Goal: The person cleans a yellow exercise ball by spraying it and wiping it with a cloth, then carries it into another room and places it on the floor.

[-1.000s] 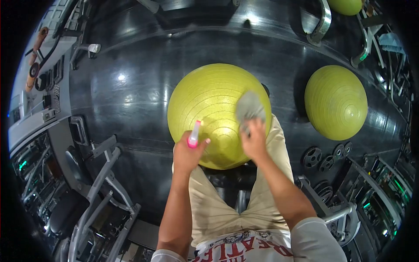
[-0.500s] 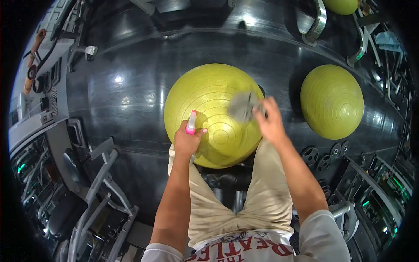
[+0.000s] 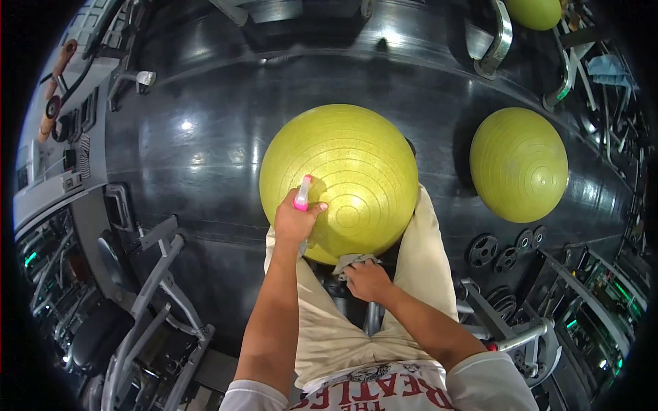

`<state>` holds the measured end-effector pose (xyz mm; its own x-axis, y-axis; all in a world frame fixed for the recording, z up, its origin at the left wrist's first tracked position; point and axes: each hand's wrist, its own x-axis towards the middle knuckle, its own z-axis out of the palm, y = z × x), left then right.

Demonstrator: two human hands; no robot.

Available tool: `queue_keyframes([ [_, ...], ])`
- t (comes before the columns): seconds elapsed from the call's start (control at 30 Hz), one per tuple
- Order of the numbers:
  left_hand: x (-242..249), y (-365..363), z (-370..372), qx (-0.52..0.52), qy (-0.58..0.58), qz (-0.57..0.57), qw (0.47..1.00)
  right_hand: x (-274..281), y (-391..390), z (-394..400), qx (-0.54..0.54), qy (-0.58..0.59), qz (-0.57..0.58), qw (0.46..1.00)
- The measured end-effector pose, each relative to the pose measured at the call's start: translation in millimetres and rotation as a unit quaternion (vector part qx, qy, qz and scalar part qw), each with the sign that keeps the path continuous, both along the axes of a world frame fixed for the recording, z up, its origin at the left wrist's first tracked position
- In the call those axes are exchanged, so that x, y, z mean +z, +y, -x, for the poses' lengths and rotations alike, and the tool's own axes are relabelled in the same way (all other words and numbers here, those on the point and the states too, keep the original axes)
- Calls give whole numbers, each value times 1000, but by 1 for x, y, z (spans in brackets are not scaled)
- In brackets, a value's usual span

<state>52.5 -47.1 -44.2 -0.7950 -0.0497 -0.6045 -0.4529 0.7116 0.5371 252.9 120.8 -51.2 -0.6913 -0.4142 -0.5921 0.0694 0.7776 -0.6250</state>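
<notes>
A large yellow-green exercise ball (image 3: 356, 151) rests between the person's knees. At its left side my left hand (image 3: 295, 220) is closed round a spray bottle (image 3: 302, 194) with a pink and clear top; the lower part of the bottle is mostly hidden by the hand. My right hand (image 3: 367, 279) grips a grey cloth (image 3: 354, 260) at the ball's near edge, low between the thighs.
A second yellow-green ball (image 3: 519, 164) stands on the dark floor (image 3: 199, 144) at the right. Weight plates (image 3: 483, 251) lie near it. Metal gym machines (image 3: 154, 277) flank both sides, and part of another ball (image 3: 536, 10) shows at the top right.
My right hand has moved down and to the left with the cloth, from the ball's upper right to its near edge. My left hand and the bottle have hardly moved.
</notes>
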Motion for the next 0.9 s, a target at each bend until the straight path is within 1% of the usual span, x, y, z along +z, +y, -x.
queue_keyframes([
  [0.1, -1, -3, -3, 8, 5, -9, 1000, 21, 13, 45, -67, -77, 98, 990],
  [0.13, 0, -3, -3, 9, 1, -13, 1000, 40, 23, 68, -147, -28, 127, 981],
  [0.17, 2, -2, -1, 10, -2, -16, 1000, 47, 38, 92, -187, -41, 129, 973],
  [0.2, 2, -1, 2, 10, -4, -22, 1000, 55, 53, 114, -278, -11, 196, 940],
  [0.23, -6, -2, 2, 8, -13, -12, 1000, 39, 65, 132, -338, 35, 194, 920],
  [0.27, -6, -2, 4, 7, -13, -17, 1000, 52, 81, 168, -341, 91, 199, 914],
  [0.3, -4, -1, 6, 6, -12, -22, 1000, 44, 93, 192, -351, 132, 128, 918],
  [0.33, -2, -1, 9, 4, -11, -26, 1000, 39, 100, 216, -358, 138, 76, 920],
  [0.37, 1, -3, 10, -1, -15, -26, 1000, 35, 102, 241, -374, 88, 51, 922],
  [0.43, 7, -9, 12, -10, -24, -26, 999, 6, 87, 261, -363, 95, 28, 927],
  [0.47, 10, -14, 12, -14, -40, -44, 998, -8, 77, 265, -356, 100, 17, 929],
  [0.53, 14, -31, 10, -21, -72, -80, 994, -11, 39, 245, -271, 226, -64, 934],
  [0.57, 18, -41, 5, 4, -118, -108, 987, -9, 21, 220, -223, 281, -102, 928],
  [0.63, 29, -56, 6, 52, -197, -167, 965, -1, 0, 169, -191, 310, -71, 929],
  [0.7, 44, -62, -4, 39, -162, -192, 967, 12, -9, 109, -123, 279, -32, 952],
  [0.73, 53, -64, -11, 31, -143, -204, 968, 8, -9, 75, -90, 253, -22, 963],
  [0.77, 64, -63, -15, 51, -151, -207, 965, 2, -7, 42, -59, 227, -12, 972],
  [0.8, 71, -63, -23, 51, -154, -201, 966, -1, -6, 14, -15, 139, -38, 990],
  [0.83, 77, -64, -31, 50, -157, -194, 967, 3, -6, 5, 29, 49, -63, 996],
  [0.87, 81, -65, -37, 49, -155, -187, 969, 1, -3, 4, -10, -29, -37, 999],
  [0.9, 89, -63, -44, 82, -142, -186, 969, 9, 0, 10, -45, -109, -7, 993],
])
